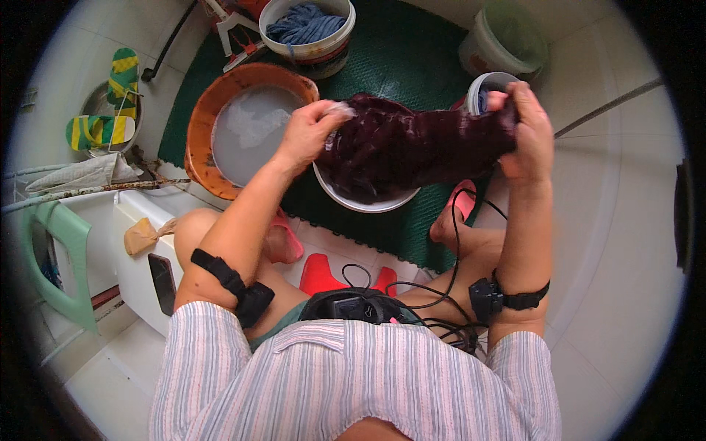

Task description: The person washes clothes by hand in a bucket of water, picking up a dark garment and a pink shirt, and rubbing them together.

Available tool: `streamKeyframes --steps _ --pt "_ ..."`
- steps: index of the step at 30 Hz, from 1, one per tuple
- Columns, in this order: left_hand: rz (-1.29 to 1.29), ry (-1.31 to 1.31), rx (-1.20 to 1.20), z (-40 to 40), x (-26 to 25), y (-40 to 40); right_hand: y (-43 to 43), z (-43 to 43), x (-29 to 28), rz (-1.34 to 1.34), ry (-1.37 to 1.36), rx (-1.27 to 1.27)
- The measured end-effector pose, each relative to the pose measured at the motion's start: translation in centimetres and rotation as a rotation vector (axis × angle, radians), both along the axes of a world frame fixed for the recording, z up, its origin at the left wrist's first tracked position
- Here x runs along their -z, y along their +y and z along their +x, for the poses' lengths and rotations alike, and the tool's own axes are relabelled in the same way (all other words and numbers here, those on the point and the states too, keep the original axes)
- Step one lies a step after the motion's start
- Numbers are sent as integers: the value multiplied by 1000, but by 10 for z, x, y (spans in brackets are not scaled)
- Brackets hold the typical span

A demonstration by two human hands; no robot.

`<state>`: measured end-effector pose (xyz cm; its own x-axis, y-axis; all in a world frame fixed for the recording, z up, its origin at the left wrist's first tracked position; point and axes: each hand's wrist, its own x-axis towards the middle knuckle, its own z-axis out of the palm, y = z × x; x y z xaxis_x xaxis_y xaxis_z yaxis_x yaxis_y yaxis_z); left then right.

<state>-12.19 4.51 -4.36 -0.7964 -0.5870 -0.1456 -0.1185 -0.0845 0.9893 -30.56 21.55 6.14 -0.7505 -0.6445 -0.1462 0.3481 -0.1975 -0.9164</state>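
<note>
A wet, dark maroon cloth point(413, 146) is stretched sideways between my two hands. My left hand point(311, 129) grips its left part, with some white suds at the fingertips. My right hand point(527, 132) is closed on its right end, raised near a small white bucket point(473, 99). Beneath the cloth is a round white basin point(369, 206), mostly covered by it. An orange plastic tub point(201, 138) of cloudy, sudsy water stands just left of my left hand.
A bucket point(309, 49) with blue cloth stands at the back, and a pale bin point(474, 47) at the back right. Green matting point(386, 71) lies under them. Green-yellow flip-flops point(102, 131) are at left. Black cables point(455, 259) hang by my right leg.
</note>
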Motion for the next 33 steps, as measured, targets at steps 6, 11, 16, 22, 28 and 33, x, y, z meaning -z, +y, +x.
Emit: streamKeyframes --steps 6,11,16,22,28,33 --pt "152 275 295 -44 -31 43 -10 36 14 -5 -210 -195" --pt "305 311 371 -46 -27 62 -5 39 37 38 135 -260" --pt "166 192 122 -30 -24 43 -10 32 24 21 146 -74" --pt "213 151 -72 -13 4 17 0 2 16 22 222 84" --pt "119 -23 -307 -10 12 -2 10 -25 9 13 141 240" --pt "-263 -272 -28 -12 46 20 10 -26 7 -54 116 185"
